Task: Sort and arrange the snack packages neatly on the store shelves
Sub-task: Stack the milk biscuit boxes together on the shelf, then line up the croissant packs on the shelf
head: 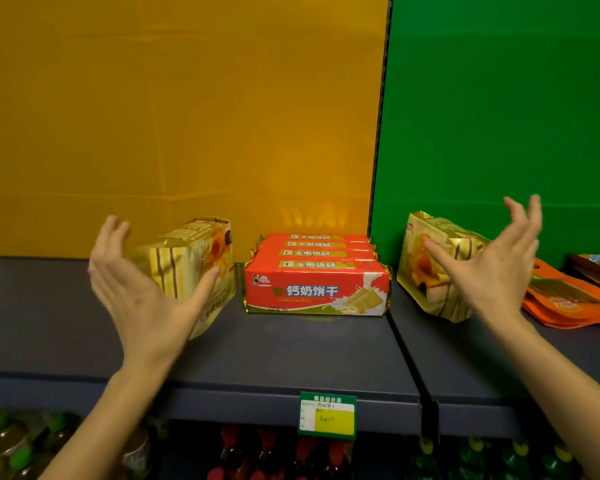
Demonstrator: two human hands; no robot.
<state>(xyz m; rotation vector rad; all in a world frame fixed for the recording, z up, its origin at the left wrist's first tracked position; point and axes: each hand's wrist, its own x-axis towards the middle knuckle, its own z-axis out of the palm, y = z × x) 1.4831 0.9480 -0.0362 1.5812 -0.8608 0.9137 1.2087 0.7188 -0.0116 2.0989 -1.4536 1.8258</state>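
Observation:
Several red biscuit packs (316, 284) stand in a tight row at the middle of the dark grey shelf (291, 351). To their left stands a gold striped snack bag (194, 258), and my left hand (142, 289) is in front of it, fingers spread, holding nothing. A second gold striped bag (433, 268) leans tilted to the right of the red packs. My right hand (492, 268) is spread just in front of that bag, with the thumb near its face; I cannot tell whether it touches.
Orange flat pouches (568, 299) lie on the shelf at the far right, with a brown pack (596, 268) behind them. A green price tag (327, 414) hangs on the shelf's front edge. Bottles (278, 455) fill the shelf below. Yellow and green back panels stand behind.

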